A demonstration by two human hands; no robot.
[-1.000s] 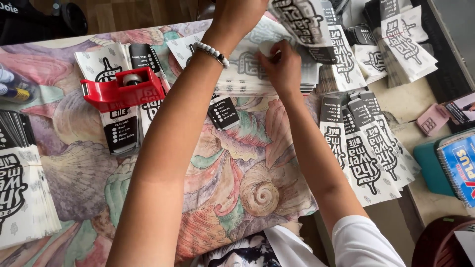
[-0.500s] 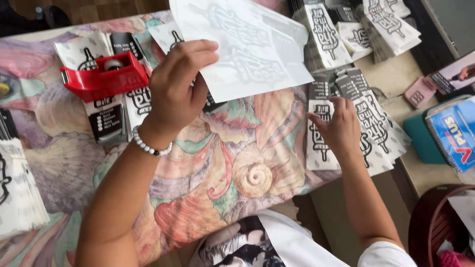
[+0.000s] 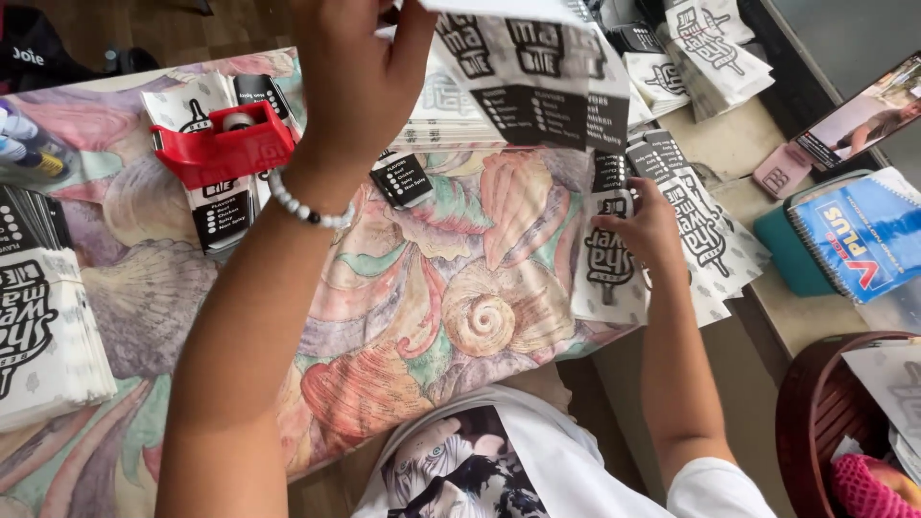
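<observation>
above the shell-print cloth (image 3: 480, 317), left fingers (image 3: 403, 58) pinch a printed sheet (image 3: 537, 77); right fingers (image 3: 624, 225) grip another sheet (image 3: 604, 278).

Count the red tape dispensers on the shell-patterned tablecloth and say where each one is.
1: the red tape dispenser sits at the cloth's far left, on printed paper bags, beside the raised left hand. Others could be hidden behind that arm.
</observation>
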